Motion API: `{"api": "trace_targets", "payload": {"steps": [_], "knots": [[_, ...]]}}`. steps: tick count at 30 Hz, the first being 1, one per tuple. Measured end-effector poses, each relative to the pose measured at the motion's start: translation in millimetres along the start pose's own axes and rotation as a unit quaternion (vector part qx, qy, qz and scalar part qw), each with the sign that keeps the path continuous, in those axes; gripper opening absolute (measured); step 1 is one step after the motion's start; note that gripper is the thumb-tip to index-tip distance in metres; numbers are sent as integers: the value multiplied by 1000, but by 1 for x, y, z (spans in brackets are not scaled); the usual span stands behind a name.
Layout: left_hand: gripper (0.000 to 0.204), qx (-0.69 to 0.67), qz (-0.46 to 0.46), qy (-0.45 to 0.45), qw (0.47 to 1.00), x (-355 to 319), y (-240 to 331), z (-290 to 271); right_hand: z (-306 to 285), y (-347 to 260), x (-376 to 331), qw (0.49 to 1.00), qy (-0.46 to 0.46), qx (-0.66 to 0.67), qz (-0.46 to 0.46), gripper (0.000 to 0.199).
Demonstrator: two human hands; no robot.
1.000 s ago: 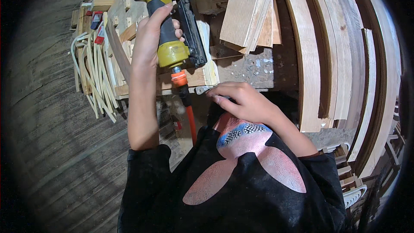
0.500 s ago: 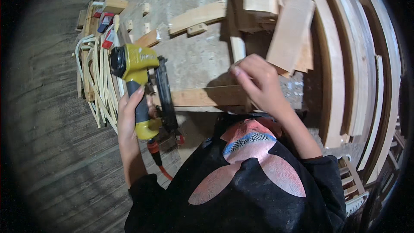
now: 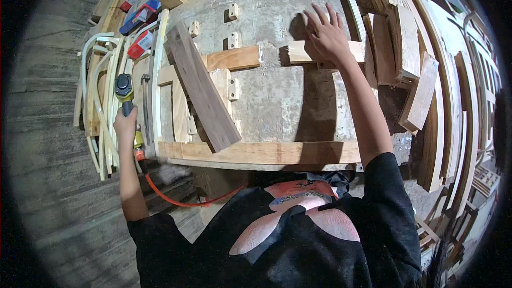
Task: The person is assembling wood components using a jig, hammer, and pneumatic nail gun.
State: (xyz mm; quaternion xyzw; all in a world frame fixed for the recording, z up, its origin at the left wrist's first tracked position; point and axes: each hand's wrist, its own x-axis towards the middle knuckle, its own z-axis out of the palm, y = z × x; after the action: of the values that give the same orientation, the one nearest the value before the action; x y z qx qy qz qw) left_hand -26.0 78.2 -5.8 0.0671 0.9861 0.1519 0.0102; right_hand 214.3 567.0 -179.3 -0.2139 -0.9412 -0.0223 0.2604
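1. At the far left, pale strips (image 3: 95, 106) lay in a loose bundle along the edge of the worktable (image 3: 269, 109).

2. Just beside them was the left hand (image 3: 126, 124). Its fingers were closed around the grip of the yellow and black nail gun (image 3: 124, 84). The gun's head end pointed away from the person, near the strips. Whether a finger was on the trigger, I could not tell.

3. From the gun's lower end, a red hose (image 3: 173, 200) curved toward the person's body.

4. More to the right, a dark brown board (image 3: 201, 88) lay slantwise across lighter pieces. The front rail (image 3: 266, 152) ran along the near edge.

5. Farther right, the right hand (image 3: 328, 38) was open, with spread fingers and nothing visible in it. It was over a short pale plank (image 3: 301, 52); whether it touched the plank, I could not tell.

6. At the right side were stacked wood blocks (image 3: 404, 40) and long curved planks (image 3: 434, 133).

7. In my judgement, the step in hand was a reach across the worktable, with the gun held aside. To grasp anything there, the right fingers needed to bend and close, while the left grip needed to stay firm.
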Motion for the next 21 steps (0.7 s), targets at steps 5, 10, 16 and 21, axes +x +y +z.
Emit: {"api": "trace_targets", "payload": {"steps": [5,10,16,21], "knots": [[43,95,258,178,945,17,22,57,5,5,-1,995,-50,-77,27,46],[77,-96,179,-22,979,-26,136,106,-3,-1,-4,994,-3,-91,64,40],[78,-42,149,97,983,-20,152,155,3,0,-1,997,40,-33,51,35],[64,-167,149,42,974,-6,135,169,0,0,-5,996,1,-44,74,34]]}}
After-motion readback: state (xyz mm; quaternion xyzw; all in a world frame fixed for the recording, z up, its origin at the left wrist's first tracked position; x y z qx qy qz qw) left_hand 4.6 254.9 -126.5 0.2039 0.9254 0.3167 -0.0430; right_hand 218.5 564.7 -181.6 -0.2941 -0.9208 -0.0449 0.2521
